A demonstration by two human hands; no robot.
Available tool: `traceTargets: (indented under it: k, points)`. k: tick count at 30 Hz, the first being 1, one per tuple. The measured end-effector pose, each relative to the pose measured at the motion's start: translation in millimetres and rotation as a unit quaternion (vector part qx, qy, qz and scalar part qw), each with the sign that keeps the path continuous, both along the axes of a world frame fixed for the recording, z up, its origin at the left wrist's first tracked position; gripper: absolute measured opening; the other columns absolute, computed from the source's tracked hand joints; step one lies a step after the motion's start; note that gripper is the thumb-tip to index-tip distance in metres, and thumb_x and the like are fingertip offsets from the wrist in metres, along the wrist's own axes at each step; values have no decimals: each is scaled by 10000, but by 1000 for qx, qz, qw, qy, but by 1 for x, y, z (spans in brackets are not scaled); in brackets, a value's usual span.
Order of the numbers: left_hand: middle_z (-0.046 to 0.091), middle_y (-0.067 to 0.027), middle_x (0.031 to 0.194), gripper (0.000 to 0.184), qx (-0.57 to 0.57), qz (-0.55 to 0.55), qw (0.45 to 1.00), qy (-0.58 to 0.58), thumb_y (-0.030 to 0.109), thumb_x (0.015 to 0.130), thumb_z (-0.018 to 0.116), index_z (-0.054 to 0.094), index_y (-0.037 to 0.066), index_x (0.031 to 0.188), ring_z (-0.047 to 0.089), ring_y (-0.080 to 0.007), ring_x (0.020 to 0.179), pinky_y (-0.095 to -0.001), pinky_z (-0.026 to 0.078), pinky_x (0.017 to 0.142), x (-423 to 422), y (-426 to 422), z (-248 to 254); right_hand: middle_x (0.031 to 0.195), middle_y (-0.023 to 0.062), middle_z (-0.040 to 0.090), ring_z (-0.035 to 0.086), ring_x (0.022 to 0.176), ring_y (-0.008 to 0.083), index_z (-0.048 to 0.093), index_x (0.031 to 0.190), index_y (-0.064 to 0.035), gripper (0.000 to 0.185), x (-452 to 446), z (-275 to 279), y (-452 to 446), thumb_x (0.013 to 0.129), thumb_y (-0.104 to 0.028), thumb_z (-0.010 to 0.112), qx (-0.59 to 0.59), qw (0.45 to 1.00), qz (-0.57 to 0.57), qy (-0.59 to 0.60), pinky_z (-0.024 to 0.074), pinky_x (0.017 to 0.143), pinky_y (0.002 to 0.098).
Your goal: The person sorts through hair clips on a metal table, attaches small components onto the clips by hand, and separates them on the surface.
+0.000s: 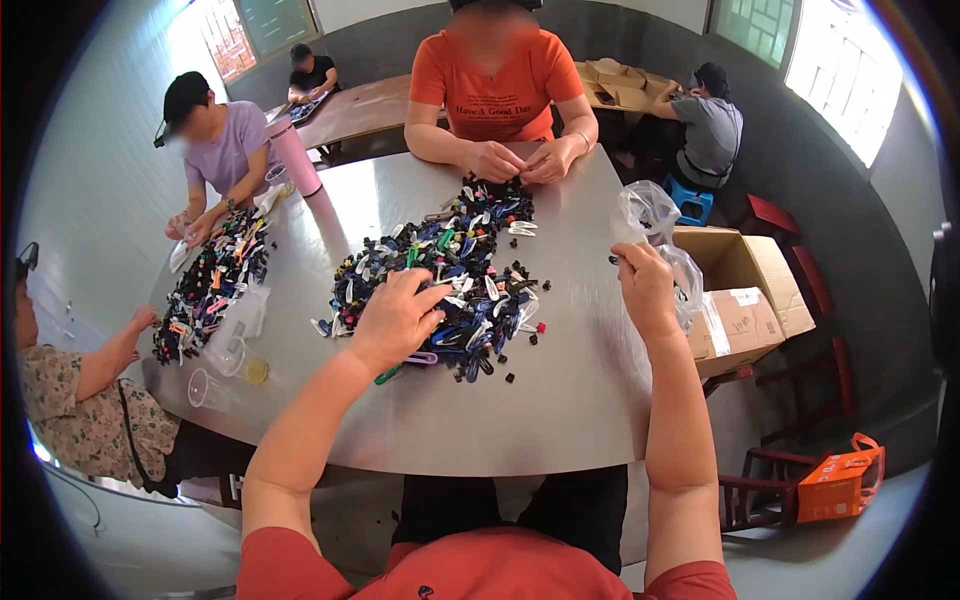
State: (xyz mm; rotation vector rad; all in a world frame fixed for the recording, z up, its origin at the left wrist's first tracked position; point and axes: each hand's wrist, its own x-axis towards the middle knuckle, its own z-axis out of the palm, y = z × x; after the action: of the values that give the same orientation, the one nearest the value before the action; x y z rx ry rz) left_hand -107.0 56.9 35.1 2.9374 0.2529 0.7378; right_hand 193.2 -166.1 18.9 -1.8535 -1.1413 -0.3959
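Reaches with left hand [398, 316] over near side of mixed hair clip pile [468, 262] at centre of table [570, 400]. Grip loosely wide, fingers bent and slightly apart; cannot tell whether fingertips touch clips. Holds small dark piece [613, 260] in right hand [643, 283], grip narrow, pinched between thumb and index, at 2 o'clock of the table, apart from pile. Too small to tell piece type.

Mixes black, blue and white snap clips with small black claw clips in pile. Shows purple clip [422, 357] and green clip [388, 374] at 6 to 7 o'clock of pile, small red piece [541, 327] at 4 o'clock.

Just beyond right hand, at 1 to 2 o'clock: clear plastic bag [650, 208], by open cardboard box [742, 325] at 3 o'clock. At 12 o'clock: person in orange shirt [490, 85], both hands together at far end of pile. At 10 o'clock: second clip pile [215, 275], near person in lilac shirt [228, 145]. Between piles, at 11 o'clock: pink bottle [293, 157], upright. At 8 o'clock: clear plastic cup [207, 390].
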Motion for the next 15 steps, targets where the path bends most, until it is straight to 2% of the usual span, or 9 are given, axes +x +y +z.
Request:
traceTargets:
  k: [2,4,6,7,8,10,11,13,15]
  points:
    - [590,-75,1086,395,34,40,998,46,251,848,728,657,138,1220,575,-283,1079,-417,434,889,-5,-17,10,880,128,681,678,714,238,707,1012,3,146,2,0,0,893,3,621,14,1000,-1,13,528,693,321]
    - [595,-60,1054,437,78,38,996,9,266,831,745,640,138,1235,577,-257,1054,-404,412,880,4,-28,13,878,121,681,677,705,216,705,1024,6,162,3,3,-1,890,16,613,18,1000,-13,4,531,689,311]
    - [600,-56,1046,361,68,-5,997,-31,259,839,729,654,119,1163,584,-244,1045,-408,422,879,27,-36,16,875,115,681,675,696,194,703,1036,10,179,9,7,-5,886,28,606,20,999,-26,-7,533,685,301]
    - [610,-53,1024,276,40,-32,999,3,239,850,709,655,104,1084,591,-242,1034,-410,431,886,41,-39,16,882,104,682,675,706,173,701,1044,10,198,16,10,-11,878,42,597,38,998,-41,-8,538,691,289]
    - [634,-59,1090,288,29,-49,998,20,161,859,685,674,104,1141,593,-260,1070,-410,428,936,57,-38,6,888,93,684,675,716,152,700,1052,9,218,23,14,-16,870,55,589,56,997,-58,-11,542,696,277]
    - [633,-74,1053,231,41,-66,997,19,95,860,633,689,95,1084,605,-272,1039,-404,469,907,90,-34,-14,875,84,700,677,740,131,708,1032,9,217,28,28,-31,855,62,594,76,995,-70,3,550,716,261]
    - [633,-74,1053,231,39,-72,996,15,95,860,633,689,95,1084,605,-272,1039,-404,469,907,102,-27,-26,865,84,709,678,744,132,714,1014,9,202,33,32,-41,849,53,607,63,995,-69,38,549,715,263]
    - [628,-71,1003,123,26,-40,998,51,88,837,569,669,95,909,621,-259,985,-379,524,821,125,-21,-39,823,107,727,691,754,155,731,958,7,159,38,42,-60,821,13,651,8,993,-100,67,548,716,282]
    - [643,-110,953,103,37,-10,998,58,67,829,570,666,88,860,648,-302,940,-427,549,804,133,-17,-37,828,121,729,698,757,177,734,950,1,160,43,43,-71,807,-1,661,-46,989,-127,60,548,722,294]
